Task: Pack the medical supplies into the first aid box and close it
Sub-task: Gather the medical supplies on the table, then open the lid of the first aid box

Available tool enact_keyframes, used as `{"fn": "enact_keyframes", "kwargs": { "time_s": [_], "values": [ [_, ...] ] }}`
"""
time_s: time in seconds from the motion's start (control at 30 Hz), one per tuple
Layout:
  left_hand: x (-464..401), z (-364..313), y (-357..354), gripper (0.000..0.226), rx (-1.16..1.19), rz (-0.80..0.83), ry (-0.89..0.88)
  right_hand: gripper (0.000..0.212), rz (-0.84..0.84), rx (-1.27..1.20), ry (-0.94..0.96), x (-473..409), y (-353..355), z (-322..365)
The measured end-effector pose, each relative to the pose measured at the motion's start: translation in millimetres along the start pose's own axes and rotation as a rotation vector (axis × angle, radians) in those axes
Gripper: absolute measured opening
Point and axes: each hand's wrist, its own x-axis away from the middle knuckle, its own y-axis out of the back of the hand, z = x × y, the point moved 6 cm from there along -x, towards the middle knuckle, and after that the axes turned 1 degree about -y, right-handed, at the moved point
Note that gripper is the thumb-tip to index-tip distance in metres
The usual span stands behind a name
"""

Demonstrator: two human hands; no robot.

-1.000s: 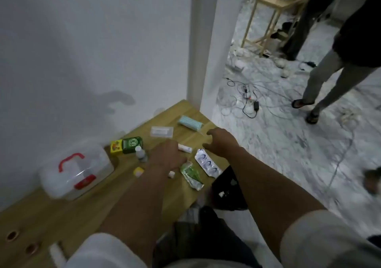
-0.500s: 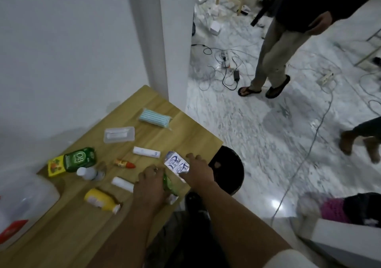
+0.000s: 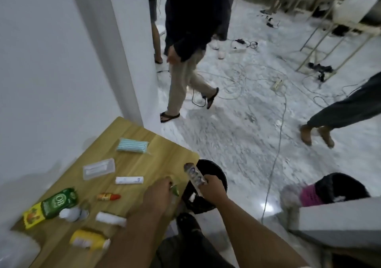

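Observation:
My right hand (image 3: 212, 188) is shut on a silver blister pack (image 3: 193, 172), held up off the table's right edge over a black bin. My left hand (image 3: 156, 197) rests near that edge, its fingertips pinched on a green sachet (image 3: 175, 191). Loose on the wooden table (image 3: 165, 154) lie a blue mask pack (image 3: 133, 146), a clear flat packet (image 3: 99, 168), a white tube (image 3: 129, 180), a small orange-red tube (image 3: 108, 197), a green box (image 3: 58, 202), a white bottle (image 3: 71, 214), a gauze roll (image 3: 110, 219) and a yellow bottle (image 3: 88, 242). Only a blurred corner of the first aid box (image 3: 14, 251) shows.
A black bin (image 3: 214, 167) stands on the floor against the table's right edge. A white wall and pillar (image 3: 127, 61) border the table's far side. People walk on the marble floor beyond, which is strewn with cables (image 3: 274, 164).
The view has swung right, so the first aid box has slid almost out of frame. My right hand has lifted the blister pack off the table. My left hand stays on the green sachet.

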Motion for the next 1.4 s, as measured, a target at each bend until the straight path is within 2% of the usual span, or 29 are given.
{"fn": "enact_keyframes", "kwargs": {
  "time_s": [0.1, 0.23, 0.4, 0.47, 0.57, 0.63, 0.77, 0.87, 0.93, 1.03, 1.13, 1.23, 1.4],
  "values": [
    [-11, -36, -10, 0.025, 0.053, 0.041, -0.062, 0.03, -0.039, -0.021, -0.117, 5, 17, -33],
    [-34, -68, -29, 0.017, 0.012, 0.082, -0.087, 0.022, -0.028, -0.022, -0.233, -2, 26, -66],
    [-75, -92, -70, 0.028, -0.054, 0.182, -0.044, 0.034, -0.031, -0.042, -0.33, -42, 23, -100],
    [-97, -103, -90, 0.029, -0.048, 0.202, -0.046, 0.032, -0.03, -0.043, -0.367, -62, 23, -110],
    [-121, -122, -107, 0.048, 0.008, 0.212, -0.055, 0.008, -0.02, -0.02, -0.348, -87, 31, -116],
    [-128, -134, -107, 0.056, 0.031, 0.208, -0.076, 0.019, -0.002, 0.025, -0.319, -95, 37, -117],
    [-123, -148, -76, 0.058, 0.064, 0.136, -0.109, 0.018, 0.015, 0.146, -0.241, -84, 56, -94],
    [-105, -145, -30, 0.054, 0.068, 0.062, -0.113, 0.042, 0.003, 0.224, -0.12, -64, 67, -53],
    [-85, -130, 9, 0.054, 0.06, -0.001, -0.088, 0.047, -0.009, 0.271, -0.01, -47, 71, -15],
    [-42, -87, 65, 0.048, -0.001, -0.087, -0.057, 0.038, 0.006, 0.378, 0.171, -20, 61, 51],
    [15, -20, 119, 0.034, -0.029, -0.229, -0.002, 0.056, -0.019, 0.497, 0.335, 11, 36, 122],
    [84, 62, 166, 0.036, -0.088, -0.365, 0.168, 0.059, -0.006, 0.601, 0.529, 46, -14, 200],
    [211, 197, 198, 0.039, -0.091, -0.517, 0.491, 0.059, 0.107, 0.595, 0.856, 138, -121, 313]
  ]
}}
